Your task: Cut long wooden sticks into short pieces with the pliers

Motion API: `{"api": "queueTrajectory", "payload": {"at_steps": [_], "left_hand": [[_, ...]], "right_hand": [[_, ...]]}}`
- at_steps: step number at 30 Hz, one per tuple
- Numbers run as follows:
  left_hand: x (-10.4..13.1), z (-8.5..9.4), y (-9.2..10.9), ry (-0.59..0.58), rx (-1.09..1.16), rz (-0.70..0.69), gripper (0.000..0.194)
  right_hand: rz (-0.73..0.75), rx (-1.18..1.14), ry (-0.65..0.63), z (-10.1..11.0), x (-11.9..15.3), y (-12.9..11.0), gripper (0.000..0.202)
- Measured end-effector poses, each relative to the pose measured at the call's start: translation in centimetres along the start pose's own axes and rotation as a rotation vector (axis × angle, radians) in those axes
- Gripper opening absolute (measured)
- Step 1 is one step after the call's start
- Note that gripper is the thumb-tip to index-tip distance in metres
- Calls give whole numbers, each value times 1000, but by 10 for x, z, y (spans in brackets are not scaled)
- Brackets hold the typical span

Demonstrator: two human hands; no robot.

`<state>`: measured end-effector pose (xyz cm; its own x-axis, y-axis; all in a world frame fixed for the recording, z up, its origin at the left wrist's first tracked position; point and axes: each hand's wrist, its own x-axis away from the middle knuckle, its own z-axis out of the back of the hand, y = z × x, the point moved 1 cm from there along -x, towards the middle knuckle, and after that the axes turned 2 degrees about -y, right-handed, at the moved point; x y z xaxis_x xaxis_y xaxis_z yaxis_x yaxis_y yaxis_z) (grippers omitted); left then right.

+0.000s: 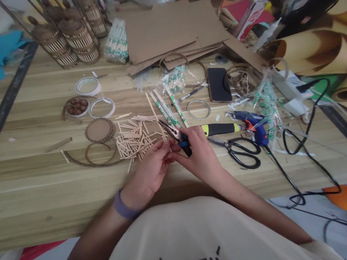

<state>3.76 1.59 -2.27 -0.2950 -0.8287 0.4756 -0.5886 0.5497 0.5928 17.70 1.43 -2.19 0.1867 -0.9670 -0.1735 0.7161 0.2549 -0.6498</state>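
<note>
Left hand (151,166) pinching long stick (153,110), apparently steadying it. Right hand (203,151) wrapped round pliers (175,134). Short sticks (134,142) heaped near, likely for reach.

Soft Light, Blurred Edges

The light is moderate and rather even; its source is out of view. A soft shadow darkens the table (27,192) beside the shirt (185,233). The pliers (176,135) are fairly clear, while the upper corners are smeared and the striped containers (84,50) lean outward.
</note>
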Motion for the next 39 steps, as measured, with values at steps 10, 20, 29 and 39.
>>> {"api": "queueTrajectory", "payload": {"at_steps": [10,20,29,39], "left_hand": [[4,1,0,0,-47,-39,10],[7,2,-3,-29,-119,-73,11],[15,14,12,-8,-526,-118,14],[29,16,22,-133,-826,68,23]], "right_hand": [[29,17,-18,1,3,-2,53],[41,48,-39,0,4,-4,49],[-286,-305,-381,39,7,3,35],[-658,-603,-937,70,9,7,36]]}}
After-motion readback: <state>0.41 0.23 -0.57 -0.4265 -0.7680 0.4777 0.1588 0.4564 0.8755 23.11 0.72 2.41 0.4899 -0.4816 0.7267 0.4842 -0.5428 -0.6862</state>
